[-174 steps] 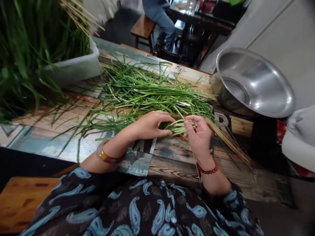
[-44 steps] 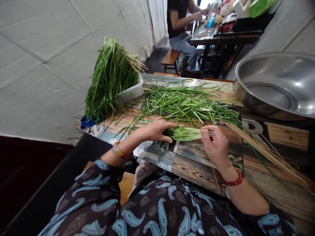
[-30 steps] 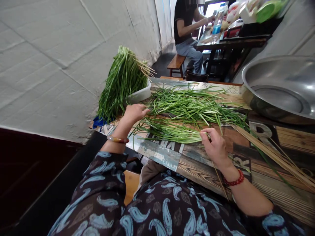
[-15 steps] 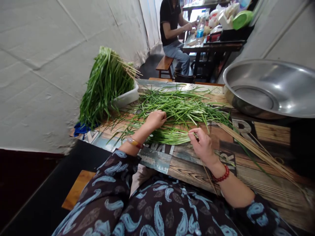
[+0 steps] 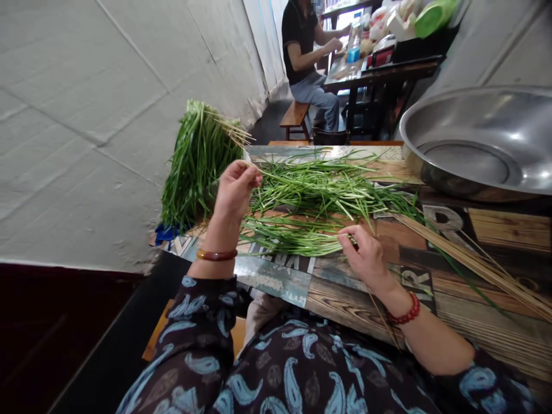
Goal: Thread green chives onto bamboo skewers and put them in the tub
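My right hand (image 5: 365, 253) is closed on the pale ends of a small bunch of garlic chives (image 5: 297, 238), whose green leaves stretch left along the table. A thin bamboo skewer (image 5: 383, 316) runs from beneath this hand toward the table's front edge. My left hand (image 5: 239, 185) is raised at the left end of a loose pile of garlic chives (image 5: 319, 187), its thumb and fingers pinched together. A thin pale stem seems to lead from those fingertips toward the pile. Several bare bamboo skewers (image 5: 470, 261) lie to the right of my right hand.
Skewered chives (image 5: 196, 167) stand heaped at the left by the wall, over a mostly hidden white tray. A large steel basin (image 5: 478, 149) sits at the back right. Beyond the table (image 5: 336, 293), a person (image 5: 302, 57) sits at another table with a water bottle (image 5: 354, 43).
My left hand has lifted from the chives and moved left and away from me, now pinching. My right hand keeps its hold on the bunch. The view has shifted slightly.
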Available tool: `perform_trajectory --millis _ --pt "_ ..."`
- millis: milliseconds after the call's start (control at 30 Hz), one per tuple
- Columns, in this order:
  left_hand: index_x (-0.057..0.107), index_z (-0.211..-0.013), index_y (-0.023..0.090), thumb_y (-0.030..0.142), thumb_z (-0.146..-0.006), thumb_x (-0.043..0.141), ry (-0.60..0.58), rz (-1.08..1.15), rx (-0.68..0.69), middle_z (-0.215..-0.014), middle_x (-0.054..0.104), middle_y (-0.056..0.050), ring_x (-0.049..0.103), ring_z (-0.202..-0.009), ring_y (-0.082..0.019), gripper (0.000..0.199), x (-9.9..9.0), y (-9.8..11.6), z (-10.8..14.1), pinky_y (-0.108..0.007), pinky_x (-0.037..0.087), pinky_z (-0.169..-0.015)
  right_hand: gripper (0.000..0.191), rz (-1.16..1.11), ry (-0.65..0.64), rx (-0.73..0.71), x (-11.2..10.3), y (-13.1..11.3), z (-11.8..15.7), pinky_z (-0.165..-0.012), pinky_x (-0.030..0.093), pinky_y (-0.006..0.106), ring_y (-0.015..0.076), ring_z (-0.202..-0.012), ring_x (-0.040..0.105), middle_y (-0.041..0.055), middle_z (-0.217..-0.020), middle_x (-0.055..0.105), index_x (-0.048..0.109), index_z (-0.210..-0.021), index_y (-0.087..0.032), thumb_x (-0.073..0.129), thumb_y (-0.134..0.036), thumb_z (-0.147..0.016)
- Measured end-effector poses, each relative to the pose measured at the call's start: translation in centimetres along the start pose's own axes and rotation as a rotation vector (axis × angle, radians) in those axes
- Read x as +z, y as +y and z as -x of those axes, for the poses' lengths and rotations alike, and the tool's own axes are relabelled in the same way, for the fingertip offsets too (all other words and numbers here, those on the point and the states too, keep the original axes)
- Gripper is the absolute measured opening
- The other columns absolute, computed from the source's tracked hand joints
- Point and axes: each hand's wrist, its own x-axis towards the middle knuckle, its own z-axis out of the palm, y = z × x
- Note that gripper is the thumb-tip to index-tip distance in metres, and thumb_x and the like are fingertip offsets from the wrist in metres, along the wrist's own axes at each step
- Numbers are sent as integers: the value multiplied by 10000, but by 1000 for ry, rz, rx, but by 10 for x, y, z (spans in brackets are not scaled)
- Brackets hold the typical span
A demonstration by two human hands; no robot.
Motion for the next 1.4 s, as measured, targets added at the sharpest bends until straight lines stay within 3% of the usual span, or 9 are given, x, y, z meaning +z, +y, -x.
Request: perform_trajectory --millis 167,333,433,500,567,667,767,867,1400 --pt "473 -874 233 459 -739 784 41 156 292 -814 698 66 663 -738 -88 408 5 51 -14 -240 539 -688 274 -4 2 -1 0 -1 -1 -675 490 289 176 -692 666 44 -822 723 626 -898 -211 463 -415 -983" --pt "523 -963 250 338 -996 505 99 -101 726 -844 594 62 690 -708 -86 97 28 101 -9 -245 511 -636 257 5 -12 26 -1 -4 -2 -669 501 291 175 -663 661 43 -823 721 633 -910 -215 481 -412 -974" --pt "645 -1041 244 399 -1026 460 110 -486 813 -885 576 19 646 -758 -83 241 46 98 -4 -269 493 -767 246 3 -7 21 -2 -5 -2 -676 510 291 178 -674 669 46 -825 720 633 -915 -217 482 -401 -973" --pt "717 -992 225 420 -1019 448 -34 -683 843 -800 584 -19 591 -800 -125 333 59 75 2 -293 477 -817 236 -6 -1 14 -2 -6 -3 -682 516 286 178 -695 678 44 -823 720 628 -906 -221 480 -393 -974" --pt "747 -918 192 417 -981 495 -270 -668 741 -832 612 -57 557 -734 -137 343 74 40 11 -277 463 -684 227 -14 4 13 -1 -5 -4 -699 527 283 177 -724 686 41 -828 722 625 -903 -225 477 -382 -973" --pt "741 -988 148 357 -946 513 -554 -485 364 -780 661 -63 587 -690 -133 311 97 -14 33 -257 475 -654 223 -18 4 22 -2 -5 -6 -723 537 283 178 -761 697 44 -840 726 630 -906 -223 477 -370 -972" --pt "716 -1049 129 326 -878 576 -587 -280 11 -792 723 -64 645 -684 -140 296 110 -46 55 -247 498 -648 220 -26 6 36 -5 -7 -7 -731 540 284 178 -764 700 46 -844 730 635 -907 -221 488 -373 -969" --pt "711 -975 114 357 -819 647 -531 -107 -214 -822 749 -78 671 -684 -153 296 116 -52 65 -251 519 -640 209 -44 18 55 -11 -11 -10 -726 543 276 171 -745 699 46 -845 734 636 -915 -218 499 -367 -967" --pt "780 -886 161 270 -863 619 -667 -31 -201 -841 775 -35 688 -736 -153 195 116 -52 69 -227 516 -657 294 -70 -147 388 -23 -6 -10 -566 528 267 158 -638 678 8 -740 703 680 -1135 -238 518 -416 -967"
